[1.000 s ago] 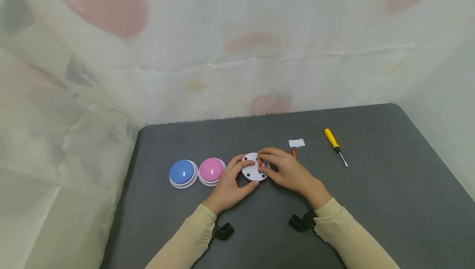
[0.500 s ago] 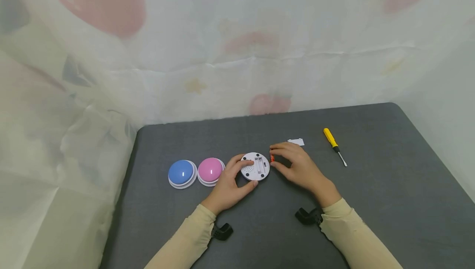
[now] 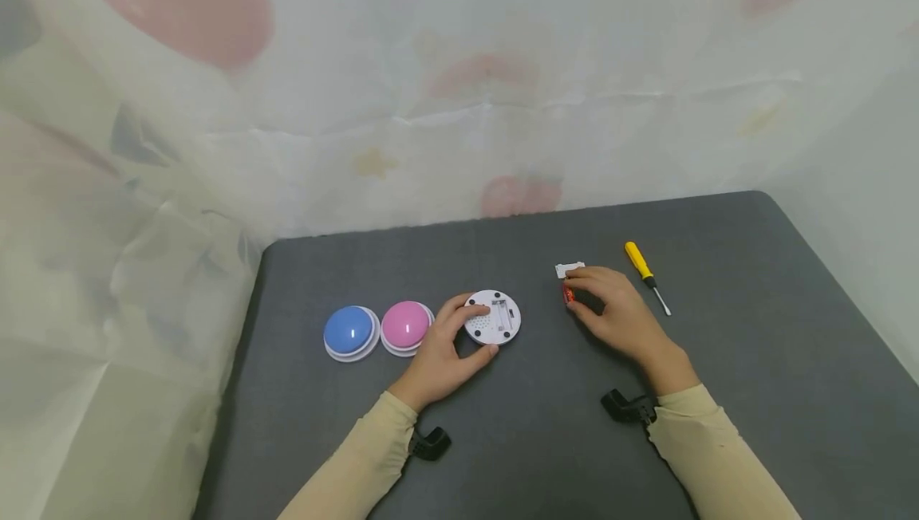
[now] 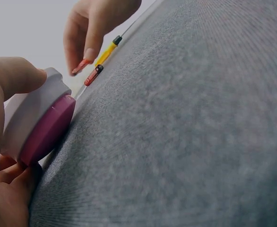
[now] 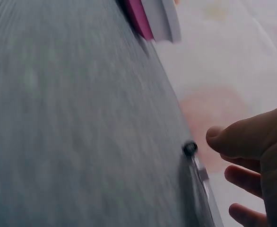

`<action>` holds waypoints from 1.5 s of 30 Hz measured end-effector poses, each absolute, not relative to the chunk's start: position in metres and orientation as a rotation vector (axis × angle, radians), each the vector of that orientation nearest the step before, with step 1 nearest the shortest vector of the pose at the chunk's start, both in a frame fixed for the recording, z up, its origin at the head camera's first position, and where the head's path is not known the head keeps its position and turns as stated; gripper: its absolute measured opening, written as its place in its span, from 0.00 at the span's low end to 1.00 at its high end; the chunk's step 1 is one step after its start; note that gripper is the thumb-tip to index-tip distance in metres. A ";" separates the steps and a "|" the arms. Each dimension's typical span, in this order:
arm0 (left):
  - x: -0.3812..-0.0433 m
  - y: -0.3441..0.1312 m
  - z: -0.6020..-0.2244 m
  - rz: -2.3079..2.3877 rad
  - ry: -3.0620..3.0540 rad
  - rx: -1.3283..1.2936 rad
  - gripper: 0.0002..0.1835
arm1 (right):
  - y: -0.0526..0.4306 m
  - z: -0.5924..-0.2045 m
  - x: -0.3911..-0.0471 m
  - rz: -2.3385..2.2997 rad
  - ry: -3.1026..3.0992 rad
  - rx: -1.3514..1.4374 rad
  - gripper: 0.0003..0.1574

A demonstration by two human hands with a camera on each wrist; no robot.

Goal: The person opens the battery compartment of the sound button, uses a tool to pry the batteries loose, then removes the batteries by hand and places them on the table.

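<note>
My left hand holds a round buzzer button upside down, thumb and fingers about its rim. Its white underside shows speaker holes and an uncovered battery slot with no battery in it. In the left wrist view, its purple dome faces the table. To the right, my right hand pinches a small red battery between thumb and fingers, just above the table. A second red battery lies on the table below it. The white battery cover lies just behind the right fingertips, partly hidden.
A blue buzzer button and a pink buzzer button stand dome up, left of the left hand. At the right lies a yellow-handled screwdriver. The grey table ends at a draped backdrop.
My right hand has lifted the battery from the slot and carried it right, over beside the other battery and cover. The left hand keeps holding the buzzer button in place.
</note>
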State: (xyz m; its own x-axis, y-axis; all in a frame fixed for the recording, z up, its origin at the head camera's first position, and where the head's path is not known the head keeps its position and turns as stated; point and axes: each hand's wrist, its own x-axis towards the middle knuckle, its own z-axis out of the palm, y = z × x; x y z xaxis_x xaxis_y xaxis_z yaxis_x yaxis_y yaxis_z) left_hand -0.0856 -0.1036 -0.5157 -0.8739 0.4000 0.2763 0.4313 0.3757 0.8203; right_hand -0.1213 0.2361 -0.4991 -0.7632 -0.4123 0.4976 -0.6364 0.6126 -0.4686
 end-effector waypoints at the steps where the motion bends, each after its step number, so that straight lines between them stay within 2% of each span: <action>1: -0.085 -0.104 -0.515 -1.559 -2.578 -0.778 0.30 | 0.240 -0.500 -0.121 0.918 -2.504 0.833 0.24; 12: -0.087 -0.104 -0.513 -1.555 -2.595 -0.764 0.30 | 0.261 -0.505 -0.122 0.901 -2.604 0.746 0.21; 35: -0.087 -0.103 -0.516 -1.556 -2.587 -0.788 0.30 | 0.254 -0.502 -0.115 0.944 -2.548 0.723 0.13; 39: -0.085 -0.104 -0.516 -1.553 -2.587 -0.789 0.30 | 0.236 -0.499 -0.111 1.003 -2.481 0.782 0.15; 45: -0.083 -0.103 -0.518 -1.537 -2.568 -0.812 0.30 | 0.201 -0.492 -0.098 1.052 -2.527 0.895 0.24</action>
